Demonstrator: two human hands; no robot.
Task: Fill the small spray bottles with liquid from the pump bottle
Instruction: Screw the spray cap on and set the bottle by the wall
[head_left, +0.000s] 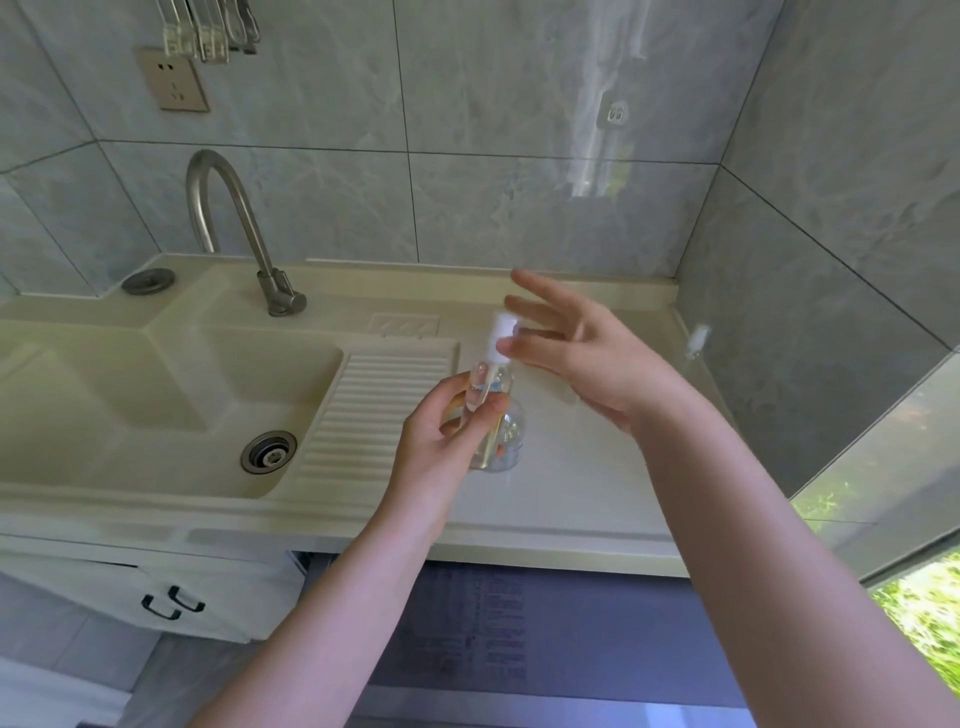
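Head view, sole view. Item: clear pump bottle (493, 415), standing on the flat pale counter (582, 467) just right of the ribbed drainboard (363, 415), well clear of the sink basin (156, 405). Holder: left hand (441, 431), fingers and thumb curled round the bottle's upper body and neck; judged a steadying grip, keeping the bottle upright and planted while the top is worked. Right hand (576, 353): fingers spread and straight, clamped on nothing, poised beside the white pump head (503, 338), one fingertip touching or nearly touching it; contact cannot be settled because of blur. Judged purpose: to press or turn the pump head. Appearance of item: transparent rounded body, narrower shoulder, white plastic pump top, a thin dip tube visible inside; liquid colourless, its level hard to read through the glare, apparently partly full. Small blue and red markings on the wall, illegible. Small spray bottles: none identifiable in view. Surroundings: curved metal tap (234, 228) behind the basin, round drain (268, 451) in the basin floor, grey tiled wall with a socket (174, 80) upper left.
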